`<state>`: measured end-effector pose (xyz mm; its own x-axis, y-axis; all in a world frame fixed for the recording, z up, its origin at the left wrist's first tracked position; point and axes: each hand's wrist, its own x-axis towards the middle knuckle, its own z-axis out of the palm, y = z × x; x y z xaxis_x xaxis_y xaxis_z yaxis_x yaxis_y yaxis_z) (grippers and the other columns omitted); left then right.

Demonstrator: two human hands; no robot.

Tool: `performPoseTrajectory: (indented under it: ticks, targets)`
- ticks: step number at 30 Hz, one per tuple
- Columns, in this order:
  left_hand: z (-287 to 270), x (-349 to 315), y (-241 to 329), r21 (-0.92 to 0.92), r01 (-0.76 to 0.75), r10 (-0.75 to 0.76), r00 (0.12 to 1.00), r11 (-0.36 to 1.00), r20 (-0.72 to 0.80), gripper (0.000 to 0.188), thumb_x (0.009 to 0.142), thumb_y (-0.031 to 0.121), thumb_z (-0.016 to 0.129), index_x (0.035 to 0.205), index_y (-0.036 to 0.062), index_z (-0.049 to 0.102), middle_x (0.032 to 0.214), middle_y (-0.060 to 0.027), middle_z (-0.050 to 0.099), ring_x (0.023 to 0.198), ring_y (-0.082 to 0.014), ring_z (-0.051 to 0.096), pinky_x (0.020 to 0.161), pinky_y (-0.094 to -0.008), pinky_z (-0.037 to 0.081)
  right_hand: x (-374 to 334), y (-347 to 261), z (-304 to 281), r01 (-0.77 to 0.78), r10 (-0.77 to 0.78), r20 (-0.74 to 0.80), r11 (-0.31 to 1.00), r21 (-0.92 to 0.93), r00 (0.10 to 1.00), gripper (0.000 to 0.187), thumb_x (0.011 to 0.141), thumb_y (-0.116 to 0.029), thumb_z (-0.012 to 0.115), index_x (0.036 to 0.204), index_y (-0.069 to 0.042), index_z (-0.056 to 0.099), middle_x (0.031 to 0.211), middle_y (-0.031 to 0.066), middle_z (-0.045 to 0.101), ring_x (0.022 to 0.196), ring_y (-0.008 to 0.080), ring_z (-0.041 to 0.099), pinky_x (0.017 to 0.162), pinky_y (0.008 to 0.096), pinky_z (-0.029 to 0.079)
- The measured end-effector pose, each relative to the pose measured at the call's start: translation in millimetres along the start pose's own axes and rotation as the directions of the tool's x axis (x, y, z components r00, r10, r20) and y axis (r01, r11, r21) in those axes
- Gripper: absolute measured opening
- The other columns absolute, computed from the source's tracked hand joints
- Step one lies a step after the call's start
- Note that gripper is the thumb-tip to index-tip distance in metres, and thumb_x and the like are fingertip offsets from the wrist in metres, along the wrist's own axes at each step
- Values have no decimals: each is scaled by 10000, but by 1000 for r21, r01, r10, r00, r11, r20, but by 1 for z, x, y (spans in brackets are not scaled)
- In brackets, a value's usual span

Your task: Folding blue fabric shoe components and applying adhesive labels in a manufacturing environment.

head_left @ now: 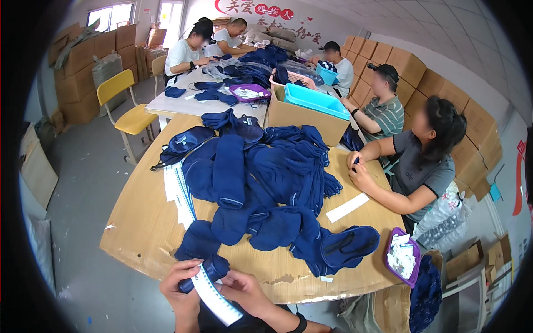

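Observation:
At the table's near edge, my left hand (180,283) grips a rolled-up navy fabric bundle (216,267), likely a sock. A white paper strip (214,297) with a blue printed edge lies against the roll and hangs down over its front. My right hand (244,289) has its fingers bent around the strip and the roll's right side. Just beyond lies a heap of navy socks (283,166), with one opened navy sock or slipper (350,247) at its right end. More paper strips (177,191) are stacked on the heap's left.
A purple basket (402,258) of white labels stands at the table's right edge. Behind the heap is a cardboard box (305,119) carrying a blue tray (316,100). A co-worker (422,161) sits at right; several others work farther back. A yellow chair (133,116) stands left.

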<state>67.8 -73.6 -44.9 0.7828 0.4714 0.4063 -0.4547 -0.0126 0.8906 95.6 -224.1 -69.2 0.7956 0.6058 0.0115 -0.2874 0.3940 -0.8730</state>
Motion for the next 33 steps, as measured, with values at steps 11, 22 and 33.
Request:
performPoseTrajectory:
  ticks: [11, 22, 33]
  targets:
    - [-4, 4, -17, -50, 48, -49, 999, 998, -6, 230, 703, -97, 724, 914, -15, 690, 979, -193, 689, 895, -252, 683, 832, -332, 527, -1, -4, 6, -15, 15, -23, 1000, -13, 1000, 319, 926, 27, 622, 1232, 64, 545, 1102, 77, 658, 1031, 112, 615, 892, 260, 486]
    - [-7, 9, -20, -125, 70, -57, 993, 990, 103, 263, 691, -103, 747, 938, -24, 706, 1005, -207, 693, 915, -242, 681, 816, -325, 532, -3, 3, 13, 125, -118, -170, 992, 27, 978, 583, 890, 76, 636, 1401, 56, 355, 1102, 183, 671, 1075, 233, 661, 960, 326, 516]
    - [-6, 16, -32, -195, 166, -169, 986, 967, 5, 197, 715, -107, 723, 894, -29, 695, 987, -181, 691, 852, -183, 671, 752, -259, 531, 17, -12, 29, 365, -530, -199, 766, -529, 824, 637, 806, 67, 715, 1392, 62, 465, 1018, 143, 721, 928, 182, 712, 869, 309, 549]
